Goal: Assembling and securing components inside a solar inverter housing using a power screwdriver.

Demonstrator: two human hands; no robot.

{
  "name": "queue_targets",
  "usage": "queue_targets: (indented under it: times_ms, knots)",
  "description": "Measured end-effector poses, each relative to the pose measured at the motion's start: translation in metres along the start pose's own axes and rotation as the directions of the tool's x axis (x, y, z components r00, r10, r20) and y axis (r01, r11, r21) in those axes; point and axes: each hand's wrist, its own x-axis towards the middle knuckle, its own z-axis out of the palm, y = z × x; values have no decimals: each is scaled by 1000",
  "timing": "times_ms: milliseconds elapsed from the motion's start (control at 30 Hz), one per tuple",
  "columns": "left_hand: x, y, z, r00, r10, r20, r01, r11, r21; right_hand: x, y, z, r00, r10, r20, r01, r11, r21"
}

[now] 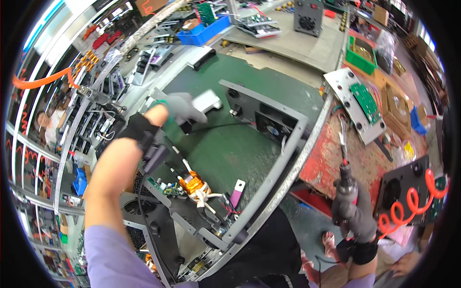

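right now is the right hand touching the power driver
Touching: the head view shows the gloved right hand wrapped around the power driver.

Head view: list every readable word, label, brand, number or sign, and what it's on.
None can be read.
Green board at right: any print is too small.
Tool in the right hand: any marking is too small or blurred.
Fan unit at the far bench: too small to make out any lettering.
Purple strip: no legible text.
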Motion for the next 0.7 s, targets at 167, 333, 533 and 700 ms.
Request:
queue_targets:
  times_ms: [167,333,533,700]
  knots:
    - [-74,12,-35,992,127,5,-109,873,-476,7,12,-39,998,62,2,-58,949,-310]
    - [-98,44,16,917,122,379,209,665,-718,15,7,-19,960,228,164,-80,784,-616]
    - [-108,108,37,919,174,354,132,710,-692,20,28,-12,978,209,-12,-151,666,-730]
    - [-90,111,50,935,179,305,65,759,-647,30,27,-4,989,146,-18,-107,633,-767]
